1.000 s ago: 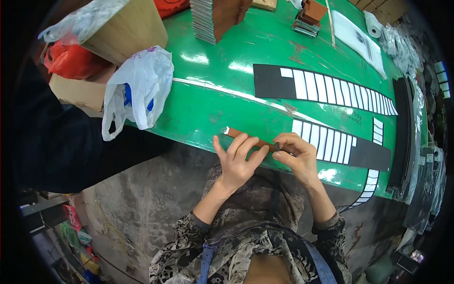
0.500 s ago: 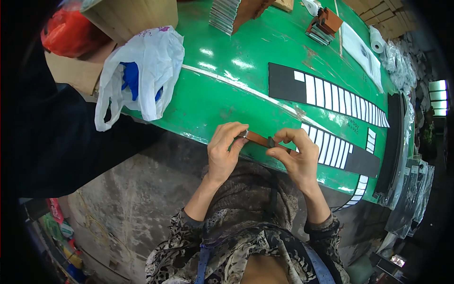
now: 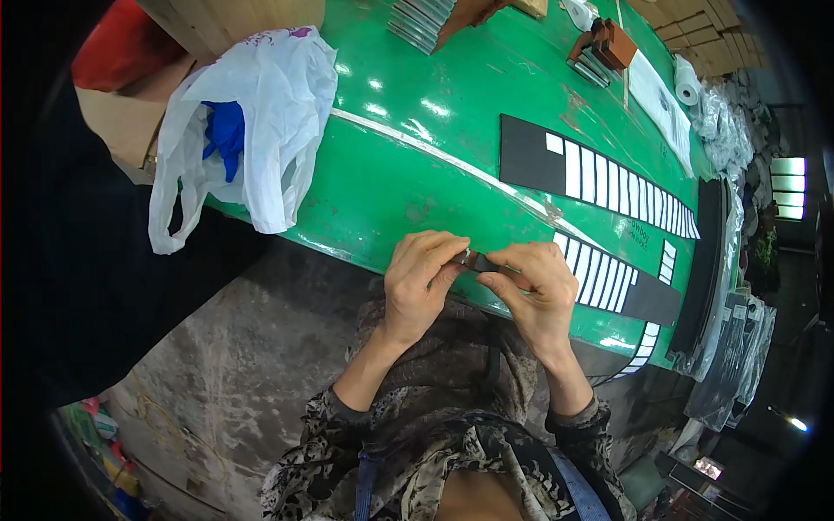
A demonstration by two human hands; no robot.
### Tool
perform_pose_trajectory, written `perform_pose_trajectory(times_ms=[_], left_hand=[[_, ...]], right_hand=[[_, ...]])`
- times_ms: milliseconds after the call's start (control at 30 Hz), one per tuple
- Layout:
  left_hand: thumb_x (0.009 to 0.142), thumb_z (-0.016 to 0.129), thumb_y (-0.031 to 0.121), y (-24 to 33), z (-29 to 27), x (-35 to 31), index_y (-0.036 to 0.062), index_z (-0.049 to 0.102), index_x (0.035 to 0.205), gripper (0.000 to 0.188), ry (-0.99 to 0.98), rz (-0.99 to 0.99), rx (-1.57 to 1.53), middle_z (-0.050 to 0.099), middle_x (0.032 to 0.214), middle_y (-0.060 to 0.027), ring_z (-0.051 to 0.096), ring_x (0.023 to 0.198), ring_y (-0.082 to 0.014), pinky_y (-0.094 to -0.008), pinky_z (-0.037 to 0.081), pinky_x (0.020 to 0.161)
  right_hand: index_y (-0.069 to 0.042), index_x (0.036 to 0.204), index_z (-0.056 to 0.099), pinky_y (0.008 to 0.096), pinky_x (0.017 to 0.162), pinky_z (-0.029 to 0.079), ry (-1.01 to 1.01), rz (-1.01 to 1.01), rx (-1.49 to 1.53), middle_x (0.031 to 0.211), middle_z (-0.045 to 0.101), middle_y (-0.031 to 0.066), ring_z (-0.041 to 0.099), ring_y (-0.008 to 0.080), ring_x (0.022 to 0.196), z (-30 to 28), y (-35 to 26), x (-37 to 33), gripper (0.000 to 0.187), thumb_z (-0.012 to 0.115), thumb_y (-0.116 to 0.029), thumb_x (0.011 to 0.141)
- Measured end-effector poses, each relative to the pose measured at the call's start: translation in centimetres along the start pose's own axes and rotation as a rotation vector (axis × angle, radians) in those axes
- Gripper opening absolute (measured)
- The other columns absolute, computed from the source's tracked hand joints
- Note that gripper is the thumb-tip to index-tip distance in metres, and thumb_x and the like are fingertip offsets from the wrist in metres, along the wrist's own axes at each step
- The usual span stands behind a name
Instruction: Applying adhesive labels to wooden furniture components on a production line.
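Observation:
Close to the near edge of the green table, my two hands hold a short brown strap (image 3: 473, 259) between them. My left hand (image 3: 417, 282) pinches its left end, where a small shiny metal piece shows. My right hand (image 3: 540, 291) is closed on the other end, around a small dark piece on the strap. Fingers cover most of the strap, so its full length is hidden. To the right of my right hand lies a black strip with white labels (image 3: 604, 278); behind it rests a second labelled black strip (image 3: 608, 178).
A white plastic bag (image 3: 287, 130) with something blue inside stands at the left edge of the green table (image 3: 391, 187). Farther back are a stack of brown and metal pieces (image 3: 426, 26) and a smaller stack (image 3: 604, 52). Plastic-wrapped goods (image 3: 725, 130) line the right side.
My right hand has moved left along the strap, closer to my left hand, bringing the dark piece near the metal end. Less of the brown strap shows. The view has shifted slightly.

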State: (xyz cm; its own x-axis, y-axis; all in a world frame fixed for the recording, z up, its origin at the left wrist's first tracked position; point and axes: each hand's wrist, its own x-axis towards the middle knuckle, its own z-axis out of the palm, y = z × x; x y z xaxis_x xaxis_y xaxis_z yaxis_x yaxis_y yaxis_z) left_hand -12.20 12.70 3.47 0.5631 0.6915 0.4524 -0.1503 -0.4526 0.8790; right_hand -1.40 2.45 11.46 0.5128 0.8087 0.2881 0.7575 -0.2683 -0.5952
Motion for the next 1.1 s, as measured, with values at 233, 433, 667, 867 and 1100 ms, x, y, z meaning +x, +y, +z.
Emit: perform_pose_trajectory(times_ms=[233,433,667,867,1100], left_hand=[[0.077,0.07,0.001,-0.06,-0.14,0.17,0.0029,0.065,0.104,0.027,-0.016,0.012,0.015,0.065,0.1,-0.0109,0.062,0.093,-0.0283,-0.0355,0.05,0.078],[0.077,0.069,0.001,0.01,-0.21,0.14,0.003,0.065,0.103,0.026,-0.02,0.011,0.025,0.065,0.1,-0.0109,0.061,0.093,-0.0285,-0.0359,0.05,0.078],[0.078,0.069,0.002,0.01,-0.27,0.14,0.0035,0.065,0.103,0.025,-0.022,0.019,0.043,0.065,0.099,-0.0102,0.061,0.092,-0.0282,-0.0358,0.049,0.077],[0.078,0.069,0.003,0.04,-0.26,0.13,0.004,0.065,0.102,0.025,-0.021,0.021,0.049,0.065,0.099,-0.01,0.062,0.092,-0.028,-0.0358,0.048,0.077],[0.077,0.07,0.004,0.03,-0.23,0.12,0.0044,0.065,0.101,0.024,-0.017,0.03,0.057,0.066,0.098,-0.0089,0.062,0.091,-0.0275,-0.0359,0.047,0.078]], right_hand=[[-0.008,0.088,0.071,0.0298,0.062,0.045,0.011,0.015,0.027,0.084,0.066,0.0024,0.055,0.0185,0.075,0.34,-0.03,0.02,0.028,0.082,-0.008,0.062],[-0.008,0.088,0.071,0.0301,0.061,0.045,0.009,0.03,0.042,0.083,0.065,0.0025,0.055,0.0188,0.075,0.54,0.08,-0.01,0.029,0.082,-0.008,0.061],[-0.007,0.087,0.071,0.0298,0.06,0.046,-0.001,0.027,0.03,0.083,0.065,0.0029,0.055,0.0187,0.075,0.45,-0.01,0.09,0.028,0.082,-0.008,0.061],[-0.007,0.086,0.071,0.0296,0.059,0.046,0.001,0.034,0.026,0.083,0.065,0.003,0.055,0.0184,0.075,0.52,-0.03,0.03,0.028,0.082,-0.007,0.061],[-0.006,0.086,0.071,0.0291,0.058,0.046,0.014,0.003,0.03,0.082,0.065,0.0032,0.056,0.0184,0.074,0.53,-0.06,0.24,0.028,0.082,-0.006,0.061]])
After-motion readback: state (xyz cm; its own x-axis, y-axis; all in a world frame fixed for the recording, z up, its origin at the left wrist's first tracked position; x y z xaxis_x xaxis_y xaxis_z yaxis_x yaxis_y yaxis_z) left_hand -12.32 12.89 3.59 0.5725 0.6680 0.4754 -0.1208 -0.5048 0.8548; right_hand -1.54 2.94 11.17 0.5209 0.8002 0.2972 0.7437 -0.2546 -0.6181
